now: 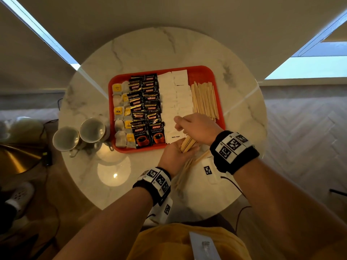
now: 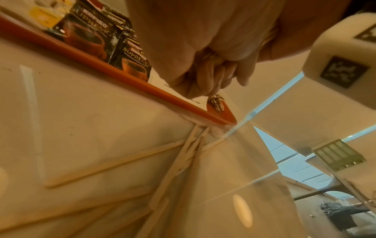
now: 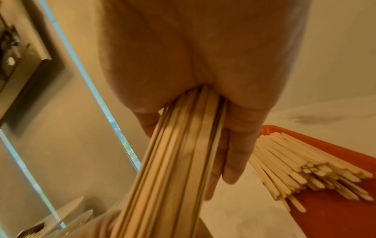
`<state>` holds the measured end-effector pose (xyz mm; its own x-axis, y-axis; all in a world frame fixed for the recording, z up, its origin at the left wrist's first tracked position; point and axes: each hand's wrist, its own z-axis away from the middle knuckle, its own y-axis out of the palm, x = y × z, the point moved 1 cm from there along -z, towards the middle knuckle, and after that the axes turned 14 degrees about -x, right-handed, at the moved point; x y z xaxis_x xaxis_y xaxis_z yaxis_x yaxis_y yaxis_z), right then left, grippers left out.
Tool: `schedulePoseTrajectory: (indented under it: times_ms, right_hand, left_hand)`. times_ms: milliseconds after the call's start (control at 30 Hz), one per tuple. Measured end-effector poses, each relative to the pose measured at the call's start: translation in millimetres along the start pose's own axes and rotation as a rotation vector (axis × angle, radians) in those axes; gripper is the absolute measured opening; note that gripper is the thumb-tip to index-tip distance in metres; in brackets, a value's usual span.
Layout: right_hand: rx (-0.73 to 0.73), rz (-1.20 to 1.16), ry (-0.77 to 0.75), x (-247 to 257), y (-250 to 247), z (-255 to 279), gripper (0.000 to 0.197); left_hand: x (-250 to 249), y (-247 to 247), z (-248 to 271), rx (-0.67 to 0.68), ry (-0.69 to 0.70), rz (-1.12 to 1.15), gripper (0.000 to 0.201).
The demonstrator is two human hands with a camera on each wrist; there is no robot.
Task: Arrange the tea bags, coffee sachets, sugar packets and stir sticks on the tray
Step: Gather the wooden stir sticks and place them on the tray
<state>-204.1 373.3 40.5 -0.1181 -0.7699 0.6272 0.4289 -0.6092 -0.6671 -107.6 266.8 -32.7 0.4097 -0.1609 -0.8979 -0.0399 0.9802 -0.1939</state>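
A: Head view puts you on the last item. Tea bags (image 1: 120,111), Kopiko coffee sachets (image 1: 145,109) and white sugar packets (image 1: 175,102) lie in columns on the red tray (image 1: 204,72), with a pile of stir sticks (image 1: 205,99) along its right side.

B: And your hands?

A: Your left hand (image 1: 175,156) is curled round a bundle of stir sticks (image 1: 187,143) at the tray's near edge; your right hand (image 1: 197,128) grips the same bundle from above. More loose sticks (image 2: 114,162) lie on the marble bench (image 1: 142,49) beneath.

B: Next move?

A: Probably square the bundle's ends, then lay it beside the pile, parallel and clear of the sugar. Afterwards, gather the loose sticks.
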Motion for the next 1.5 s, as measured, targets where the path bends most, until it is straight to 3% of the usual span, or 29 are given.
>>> schedulePoseTrajectory:
  times_ms: [67,167,233,300,367,433,467,567,633,733,833,967,1133,1300,1500]
  right_hand:
    - [-0.115,-0.088,0.022,-5.6,-4.6,-2.1,0.056]
    - [-0.345,-0.209,0.157,-19.9,-9.1,-0.1,0.065]
    - [-0.382,-0.187,0.231,-32.6,-7.1,6.7,0.069]
    - [-0.312,-0.104,0.255,-41.2,-2.9,16.9,0.060]
    - [-0.246,-0.014,0.221,-43.9,1.2,24.2,0.047]
    - [-0.280,0.016,0.198,-45.0,-1.8,21.3,0.041]
    - [-0.299,0.006,0.203,-45.2,-6.6,16.9,0.039]
    - [-0.299,-0.044,0.240,-50.5,-26.7,-1.7,0.036]
    - [-0.256,-0.066,0.236,-55.3,-41.6,-14.4,0.035]
    - [-0.178,-0.090,0.222,-62.9,-62.2,-30.0,0.031]
    - [-0.102,-0.057,0.194,-67.4,-76.4,-43.1,0.033]
    - [-0.085,-0.059,0.165,-70.6,-77.7,-61.6,0.033]
    - [-0.069,-0.050,0.181,-73.5,-73.1,-81.0,0.033]
    - [-0.046,0.068,0.188,-75.6,-66.9,-100.7,0.030]
    - [-0.145,0.157,0.203,-87.1,-62.1,-107.0,0.019]
  left_hand:
    - [-3.2,7.9,0.1,-0.025,-0.027,0.001,0.008]
    - [-9.4,18.7,-9.7,-0.152,-0.079,-0.051,0.024]
    - [-18.6,23.5,-19.4,-0.264,-0.092,-0.096,0.023]
    - [-32.2,29.0,-29.4,-0.309,-0.074,-0.176,0.018]
    - [-46.8,37.8,-39.1,-0.284,-0.029,-0.274,0.015]
    - [-57.8,48.2,-49.3,-0.210,0.032,-0.342,0.017]
    - [-63.4,52.5,-54.0,-0.161,0.049,-0.363,0.024]
    - [-69.6,60.3,-74.4,-0.007,0.018,-0.366,0.069]
    - [-73.9,61.2,-85.1,0.068,0.016,-0.270,0.081]
    - [-84.0,63.3,-93.3,0.138,-0.086,-0.016,0.063]
    - [-90.1,69.8,-100.7,0.072,-0.255,0.209,0.038]
    - [-84.2,76.5,-112.6,-0.089,-0.166,-0.106,0.048]
    - [-82.1,81.1,-128.6,-0.222,-0.015,-0.216,0.037]
    - [-76.1,84.7,-141.3,-0.337,0.014,-0.385,0.035]
    - [-69.1,82.4,-147.5,-0.358,0.003,-0.474,0.022]
